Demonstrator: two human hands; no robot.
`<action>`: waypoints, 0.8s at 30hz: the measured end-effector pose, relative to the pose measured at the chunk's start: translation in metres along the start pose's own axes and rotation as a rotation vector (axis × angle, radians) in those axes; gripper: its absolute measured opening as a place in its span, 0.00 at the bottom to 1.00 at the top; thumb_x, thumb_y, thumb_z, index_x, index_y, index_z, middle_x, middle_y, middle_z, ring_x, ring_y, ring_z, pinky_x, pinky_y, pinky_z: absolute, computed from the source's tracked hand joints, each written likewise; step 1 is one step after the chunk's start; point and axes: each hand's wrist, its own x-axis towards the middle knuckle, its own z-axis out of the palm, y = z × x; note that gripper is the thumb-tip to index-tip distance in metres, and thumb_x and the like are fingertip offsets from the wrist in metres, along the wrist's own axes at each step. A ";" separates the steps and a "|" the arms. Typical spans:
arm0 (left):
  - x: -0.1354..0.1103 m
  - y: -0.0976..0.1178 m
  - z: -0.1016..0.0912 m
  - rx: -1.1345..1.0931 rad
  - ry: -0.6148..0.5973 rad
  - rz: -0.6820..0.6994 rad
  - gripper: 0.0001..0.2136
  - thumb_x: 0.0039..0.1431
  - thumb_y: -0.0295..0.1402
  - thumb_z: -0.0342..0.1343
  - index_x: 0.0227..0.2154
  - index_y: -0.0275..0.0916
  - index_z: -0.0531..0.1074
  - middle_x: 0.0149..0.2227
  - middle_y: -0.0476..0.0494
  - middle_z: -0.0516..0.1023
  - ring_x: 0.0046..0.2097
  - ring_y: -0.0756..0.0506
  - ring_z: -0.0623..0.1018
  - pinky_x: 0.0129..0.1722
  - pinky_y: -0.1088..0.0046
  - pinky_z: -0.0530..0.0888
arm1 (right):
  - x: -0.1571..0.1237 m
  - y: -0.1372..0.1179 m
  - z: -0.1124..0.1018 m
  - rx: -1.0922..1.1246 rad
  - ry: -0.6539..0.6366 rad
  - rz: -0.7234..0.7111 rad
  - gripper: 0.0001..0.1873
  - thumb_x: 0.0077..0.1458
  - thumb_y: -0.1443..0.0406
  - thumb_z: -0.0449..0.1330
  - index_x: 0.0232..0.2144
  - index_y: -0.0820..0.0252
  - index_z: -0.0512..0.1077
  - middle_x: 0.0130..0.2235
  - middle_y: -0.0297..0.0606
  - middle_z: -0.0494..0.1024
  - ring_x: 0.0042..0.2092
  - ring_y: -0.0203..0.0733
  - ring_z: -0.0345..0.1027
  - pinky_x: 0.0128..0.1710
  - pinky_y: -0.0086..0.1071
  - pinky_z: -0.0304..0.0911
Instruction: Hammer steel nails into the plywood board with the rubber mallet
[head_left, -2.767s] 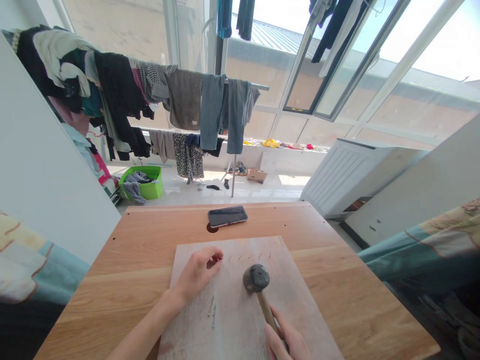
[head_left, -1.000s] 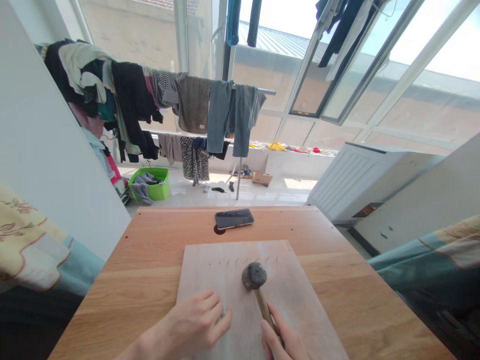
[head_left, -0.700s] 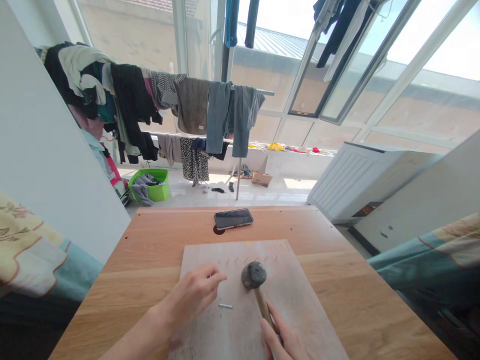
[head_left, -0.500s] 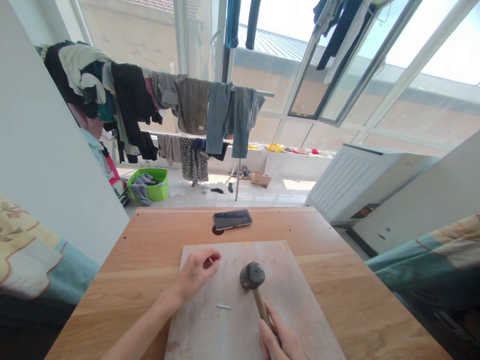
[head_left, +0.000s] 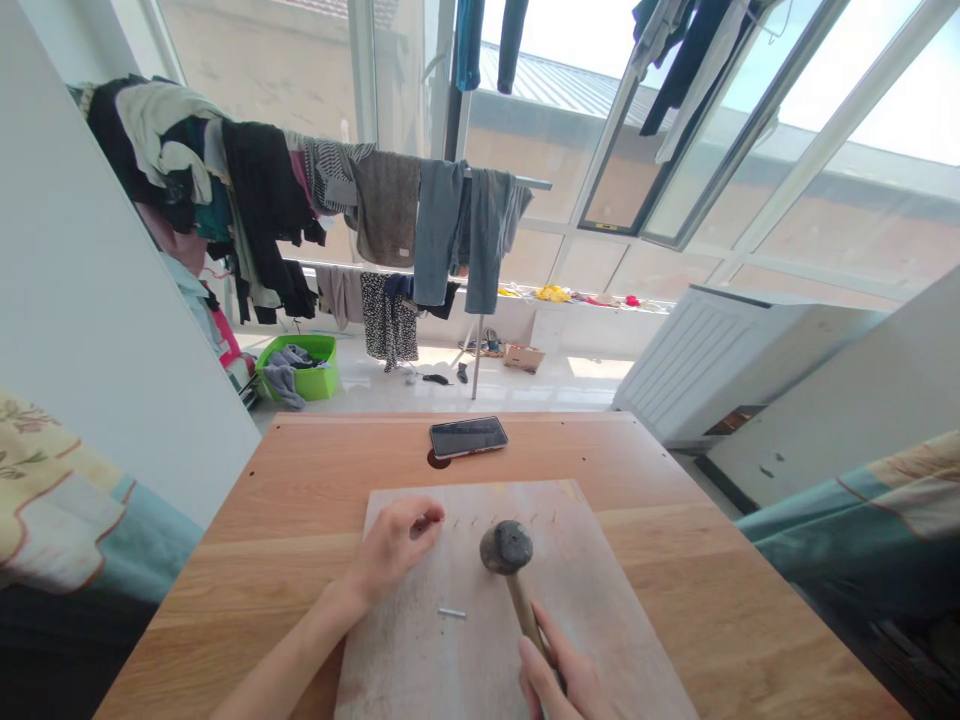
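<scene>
My right hand (head_left: 561,672) is wrapped round the wooden handle of a mallet (head_left: 507,548) with a dark, worn, cylindrical head. The mallet head hovers over or rests on a pale board (head_left: 517,640); which of the two I cannot tell. A row of thin nails (head_left: 474,521) stands up from the board's far part, some of it hidden behind the mallet head. At the left end of that row my left hand (head_left: 397,545) is closed, thumb and fingers pinched together near the board. Whatever lies between those fingertips is hidden. A short silvery metal rod (head_left: 451,613) lies on the board between the hands.
The board lies on a wooden table (head_left: 300,500). A phone (head_left: 469,437) sits beyond it, beside a round dark hole (head_left: 438,459). Past the table are a rack of hanging clothes (head_left: 386,210), a green basket (head_left: 319,380) and a white cabinet-like appliance (head_left: 697,360).
The view has shifted very slightly. Both hands and the mallet hold nearly the same places over the board.
</scene>
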 end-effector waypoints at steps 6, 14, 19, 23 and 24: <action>0.001 -0.005 0.005 -0.007 0.042 0.003 0.11 0.59 0.27 0.54 0.43 0.41 0.74 0.37 0.47 0.81 0.40 0.47 0.80 0.43 0.70 0.77 | 0.004 -0.045 0.022 0.216 -0.142 0.043 0.48 0.53 0.34 0.52 0.61 0.64 0.64 0.18 0.22 0.62 0.14 0.28 0.49 0.11 0.21 0.47; 0.002 0.007 -0.001 -0.024 0.036 0.028 0.14 0.57 0.24 0.54 0.45 0.40 0.75 0.35 0.46 0.80 0.38 0.47 0.78 0.41 0.72 0.76 | 0.016 -0.072 0.037 0.123 -0.326 -0.051 0.39 0.62 0.41 0.50 0.63 0.62 0.60 0.22 0.22 0.63 0.13 0.26 0.53 0.09 0.18 0.49; 0.002 0.007 -0.001 -0.033 0.015 0.031 0.16 0.56 0.24 0.54 0.48 0.40 0.74 0.35 0.46 0.80 0.38 0.46 0.78 0.42 0.70 0.76 | 0.017 -0.066 0.041 0.094 -0.345 -0.058 0.39 0.62 0.41 0.49 0.64 0.62 0.60 0.21 0.21 0.61 0.13 0.27 0.51 0.10 0.19 0.48; -0.001 0.003 -0.001 0.084 0.075 0.081 0.14 0.58 0.26 0.57 0.48 0.40 0.72 0.43 0.43 0.79 0.45 0.43 0.78 0.46 0.66 0.76 | 0.011 -0.055 0.037 0.110 -0.302 -0.003 0.46 0.57 0.36 0.50 0.64 0.62 0.61 0.21 0.23 0.62 0.14 0.29 0.51 0.11 0.21 0.50; -0.004 0.006 -0.002 0.145 0.104 0.110 0.13 0.59 0.27 0.57 0.47 0.40 0.71 0.45 0.42 0.78 0.47 0.42 0.78 0.47 0.64 0.75 | 0.009 -0.049 0.034 0.112 -0.260 0.002 0.47 0.56 0.34 0.50 0.63 0.63 0.63 0.20 0.23 0.62 0.15 0.30 0.52 0.12 0.22 0.51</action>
